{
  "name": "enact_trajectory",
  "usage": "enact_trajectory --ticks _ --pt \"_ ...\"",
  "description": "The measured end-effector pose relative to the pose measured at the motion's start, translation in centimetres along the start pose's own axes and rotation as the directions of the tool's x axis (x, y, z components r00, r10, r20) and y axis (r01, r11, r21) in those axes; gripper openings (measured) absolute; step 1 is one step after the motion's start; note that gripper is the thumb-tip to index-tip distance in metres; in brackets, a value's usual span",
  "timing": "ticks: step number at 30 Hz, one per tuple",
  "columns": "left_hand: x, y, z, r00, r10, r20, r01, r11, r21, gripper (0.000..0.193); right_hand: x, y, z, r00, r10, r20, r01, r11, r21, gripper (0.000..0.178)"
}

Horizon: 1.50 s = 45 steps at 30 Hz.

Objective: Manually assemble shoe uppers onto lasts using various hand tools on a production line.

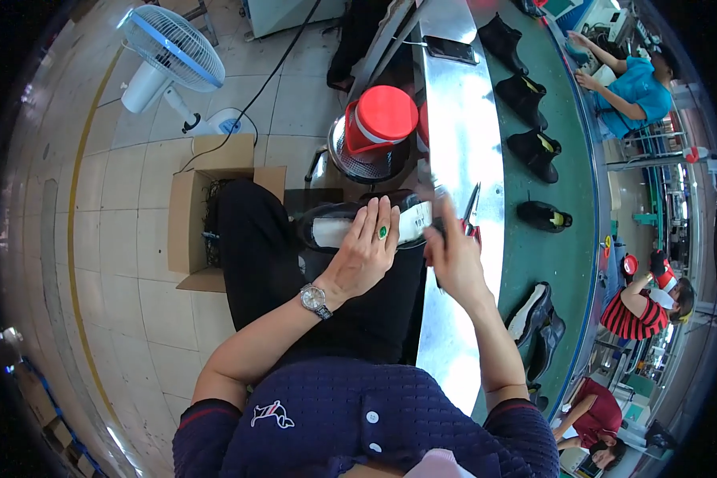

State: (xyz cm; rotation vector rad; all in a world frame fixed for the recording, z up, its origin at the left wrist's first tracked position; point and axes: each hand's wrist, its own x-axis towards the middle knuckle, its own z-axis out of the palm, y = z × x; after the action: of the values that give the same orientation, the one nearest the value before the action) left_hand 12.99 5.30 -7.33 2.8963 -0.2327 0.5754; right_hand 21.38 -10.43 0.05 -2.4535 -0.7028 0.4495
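Observation:
A dark shoe (325,232) with a pale insole lies sideways across my lap, its opening facing up. My left hand (368,243) presses on its middle with the fingers together, holding it; the thumb is hidden. Close to the shoe's right end is my right hand (456,253), smeared by motion. Its fingers look curled round a tool whose blurred grey end shows above them, too unclear to name. Beside that hand, red-handled scissors (472,209) lie on the metal ledge (464,135), blades pointing away.
A green conveyor belt (562,263) to the right carries several dark shoes (534,151). A phone (450,49) lies on the ledge's far end. Ahead stands a red-lidded bucket (386,114). An open carton (185,215) and a fan (175,52) stand at left. Several people work beyond the belt.

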Motion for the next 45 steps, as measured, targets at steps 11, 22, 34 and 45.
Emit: enact_trajectory --ticks 11,22,34,45 --pt "-0.1 -0.1 -0.1 1.000 0.005 -0.002 -0.004 0.997 0.083 0.054 -0.1 -0.7 1.0 0.997 -0.004 0.080 0.024 0.970 -0.243 0.064" --pt "1.3 -1.5 -3.0 0.973 -0.222 0.059 0.223 0.857 -0.464 0.040 -0.2 -2.6 -0.2 0.976 0.082 0.203 -0.003 0.932 -0.362 0.064" --pt "2.6 -6.4 -4.9 0.829 -0.270 0.490 0.534 0.642 -0.550 0.050 0.3 -2.5 -1.9 0.696 0.076 0.714 -0.545 0.703 0.457 0.056" --pt "-1.3 -2.5 -4.3 0.975 -0.033 0.220 0.050 0.996 -0.070 0.072 -3.4 -1.1 1.5 0.880 -0.018 0.474 -0.136 0.947 0.290 0.055"
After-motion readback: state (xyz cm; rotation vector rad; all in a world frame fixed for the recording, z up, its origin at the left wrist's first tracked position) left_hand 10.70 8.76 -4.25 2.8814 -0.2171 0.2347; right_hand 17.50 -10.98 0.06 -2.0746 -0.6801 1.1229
